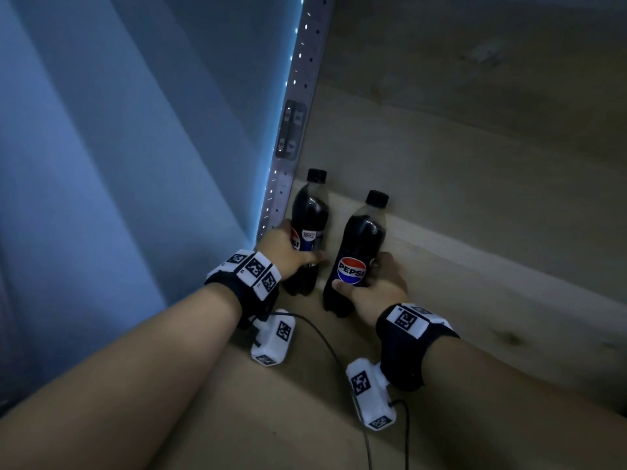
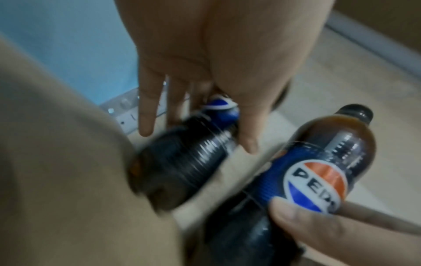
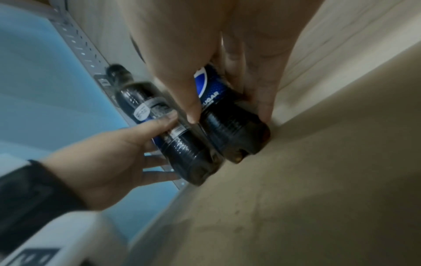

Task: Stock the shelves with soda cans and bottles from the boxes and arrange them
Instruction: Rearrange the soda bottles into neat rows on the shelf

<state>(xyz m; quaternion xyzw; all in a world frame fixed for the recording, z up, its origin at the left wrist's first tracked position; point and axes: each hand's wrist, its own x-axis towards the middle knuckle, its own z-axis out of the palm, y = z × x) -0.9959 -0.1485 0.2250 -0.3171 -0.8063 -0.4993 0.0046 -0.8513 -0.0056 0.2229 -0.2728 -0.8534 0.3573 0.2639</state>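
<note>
Near to far: right hand (image 1: 376,293) is wrapped round the label band of the right bottle (image 1: 356,256), thumb on the logo side, fingers behind; bottle sits at about 1 o'clock from that wrist, base on or just above the wooden shelf (image 1: 475,300), can't tell which from the head view. In the right wrist view its base looks right at the shelf board. Left hand (image 1: 281,252) is clamped round the middle of the left bottle (image 1: 310,228), further in at 11 o'clock from the right one, tucked just beside the perforated metal upright (image 1: 288,171) in the back-left corner. Bottles are near each other, a gap showing between them in the head view. Both are full of dark cola, caps on, so my read: moderately heavy for one hand, weight low, walls stiff under pressure but thin plastic, label film smooth and a bit slippery. Best hold is where the hands are now, on the label waist, since the ribbed lower body gives less flat contact and the neck would let the bottle swing. Lobed bases should stand stable once flat; risk is tipping if one is set down tilted or knocks the other. Behind them at 12 o'clock the wooden back panel (image 1: 475,130); blue wall (image 1: 118,130) at 9 o'clock
</note>
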